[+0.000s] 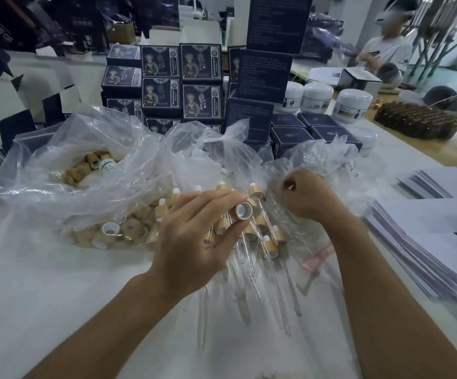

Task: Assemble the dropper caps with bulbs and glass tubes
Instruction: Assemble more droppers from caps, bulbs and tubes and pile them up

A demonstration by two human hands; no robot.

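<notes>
My left hand [194, 233] pinches a bamboo dropper cap [243, 210] between fingertips and thumb, its white open end facing me. My right hand [308, 196] is curled into a clear plastic bag [328, 160] at the right, and what it grips is hidden. Between the hands lie several assembled droppers [269, 243] with bamboo collars, white bulbs and glass tubes pointing toward me. Loose bamboo caps [128, 231] fill a clear bag to the left of my left hand.
Another open bag [85, 149] with caps sits at back left. Dark blue printed boxes [183, 83] are stacked behind, white jars [351, 103] and brown bottles [418, 120] at back right. Stacked paper sheets [435, 242] lie at right. A person sits at far right.
</notes>
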